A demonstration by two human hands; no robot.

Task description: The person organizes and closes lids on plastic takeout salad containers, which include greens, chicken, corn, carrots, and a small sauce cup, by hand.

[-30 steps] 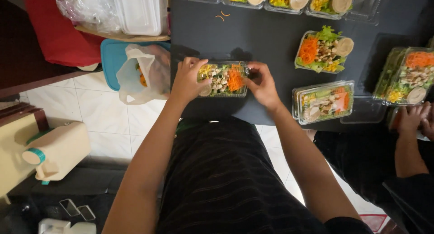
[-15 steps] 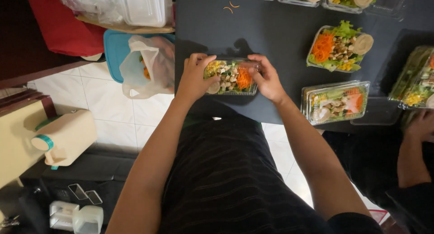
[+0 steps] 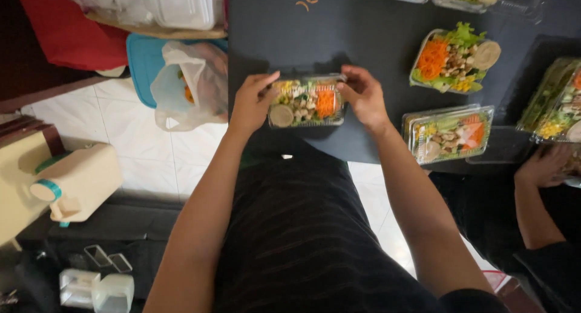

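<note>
Since a second ago the salad box (image 3: 307,101) has been turned end for end: the round sauce cup, then under the left palm, now shows in full at the box's near-left corner. The left hand (image 3: 251,104) has opened up at that end, fingers stretched along the short side, no longer closed over it. The right hand (image 3: 363,95) still pinches the opposite short end, fingers curled on the rim.

Box sits on the black desk (image 3: 363,35) near its front edge, between both hands, long axis running left to right, lid side up, flat or nearly so. Clear plastic clamshell, lid down; inside shredded carrot toward the right, pale chopped pieces in the middle, corn and greens at left, tan cup in the corner.

Right of the box, a second closed box (image 3: 449,133) lies near the desk edge. Beyond that one, an open salad tray (image 3: 454,59) with carrot, lettuce and a cup. Left of the box, off the desk, a white plastic bag (image 3: 190,86). Far right of the box, another person's hand (image 3: 544,165) at the desk edge.
</note>
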